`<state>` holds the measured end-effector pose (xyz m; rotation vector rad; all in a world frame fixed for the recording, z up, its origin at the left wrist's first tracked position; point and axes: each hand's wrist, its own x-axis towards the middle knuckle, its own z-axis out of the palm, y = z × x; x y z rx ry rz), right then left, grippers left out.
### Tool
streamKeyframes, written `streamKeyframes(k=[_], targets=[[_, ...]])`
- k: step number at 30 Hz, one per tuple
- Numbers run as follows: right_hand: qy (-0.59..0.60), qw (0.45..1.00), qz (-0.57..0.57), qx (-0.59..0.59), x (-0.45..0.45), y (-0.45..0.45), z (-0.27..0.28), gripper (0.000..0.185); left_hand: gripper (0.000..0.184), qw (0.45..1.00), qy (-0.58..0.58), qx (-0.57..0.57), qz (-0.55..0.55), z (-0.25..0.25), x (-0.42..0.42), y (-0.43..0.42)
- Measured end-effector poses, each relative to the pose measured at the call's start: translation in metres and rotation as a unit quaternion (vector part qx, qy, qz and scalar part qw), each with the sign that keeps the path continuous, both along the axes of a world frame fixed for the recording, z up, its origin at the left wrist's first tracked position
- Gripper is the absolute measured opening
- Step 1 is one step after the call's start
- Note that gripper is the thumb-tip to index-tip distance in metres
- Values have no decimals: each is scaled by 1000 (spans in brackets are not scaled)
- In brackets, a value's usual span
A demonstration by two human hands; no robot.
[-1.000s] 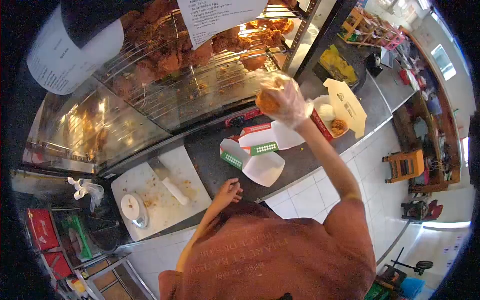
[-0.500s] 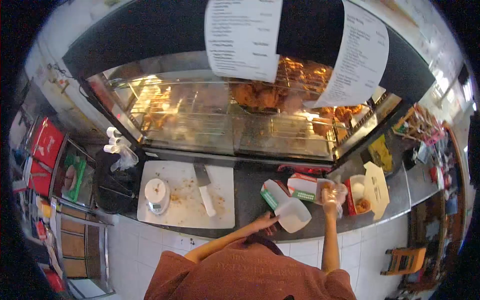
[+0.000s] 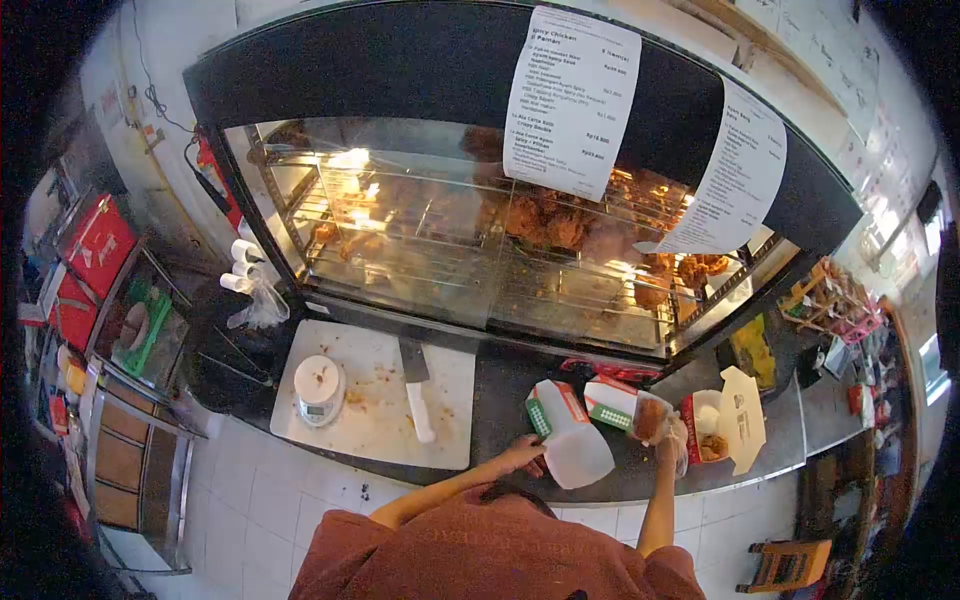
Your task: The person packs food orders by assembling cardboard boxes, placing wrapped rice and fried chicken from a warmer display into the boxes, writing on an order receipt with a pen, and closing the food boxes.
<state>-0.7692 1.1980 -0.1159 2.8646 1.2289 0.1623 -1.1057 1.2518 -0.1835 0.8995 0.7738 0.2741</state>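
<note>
My bare left hand [image 3: 524, 456] is at the near left edge of an open takeaway box [image 3: 582, 458], its fingers closed on the edge. The box has a white inside and a green and red printed side. My right hand [image 3: 672, 442], in a clear plastic glove, is at the near edge of a second takeaway box [image 3: 610, 402]. A brown piece of fried chicken [image 3: 650, 415] sits in that box, just beyond the fingertips. The glove's film blurs the fingers, so their grip is unclear. To the right, a red takeaway box [image 3: 705, 425] stands open with rice [image 3: 708, 420] and fried chicken [image 3: 714, 446] inside.
A white cutting board [image 3: 380, 445] carries a white-handled knife [image 3: 417, 400], a small scale [image 3: 320, 390] and crumbs. Behind the counter [image 3: 500, 400] stands a glass warming cabinet [image 3: 420, 240] with fried chicken. Two printed receipts [image 3: 572, 100] hang from its top.
My right hand has drawn back toward me from over the fried chicken, which now shows more fully. My left hand stays at the box edge. The whole view has shifted.
</note>
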Motion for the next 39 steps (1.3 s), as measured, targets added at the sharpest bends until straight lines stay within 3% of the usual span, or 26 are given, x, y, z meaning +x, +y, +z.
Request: streamKeyframes(k=[4,10,12,13,14,15,16,17,19,21,23,25,27,29,31,32,34,36,39], targets=[[9,1000,-11,16,6,-13,4,36,33,999,48,-17,-7,-13,-2,-1],[49,993,4,104,-8,-29,14,38,25,999,21,1,35,-8,-27,-10],[121,975,76,168,-26,-29,5,39,24,996,46,55,56,8,-37,-13],[214,942,154,206,-36,-27,-10,40,23,993,60,81,69,25,-45,-14],[359,871,236,237,-46,-29,-29,41,24,972,101,199,73,62,-57,-17],[474,806,288,208,-77,-19,-17,42,25,975,84,181,101,69,-64,-15],[502,825,227,128,-107,-21,0,46,26,977,67,158,130,71,-70,-20],[518,838,167,41,-158,-18,48,50,26,977,50,136,159,72,-77,-28],[356,897,264,8,-194,-7,53,49,28,967,31,124,222,80,-94,-38],[353,881,313,-23,-190,12,-7,48,29,952,32,124,278,96,-115,-44],[381,855,348,-45,-212,25,-20,46,29,935,58,132,325,112,-145,-47],[436,823,360,-57,-268,50,27,44,31,916,90,146,362,115,-181,-50],[524,773,352,66,-294,73,-27,42,35,896,60,121,423,113,-224,-47],[570,742,330,127,-320,92,-33,40,43,849,147,134,489,99,-272,-34],[592,738,299,121,-361,106,15,39,47,699,400,389,448,82,-312,-8],[486,825,274,84,-374,113,26,39,50,581,505,495,403,72,-329,5],[477,798,320,181,-392,130,6,40,54,593,528,534,291,46,-348,35],[490,793,314,177,-410,132,0,42,54,617,496,575,206,28,-347,34],[523,820,230,42,-466,141,46,38,46,631,406,636,181,48,-349,28]])
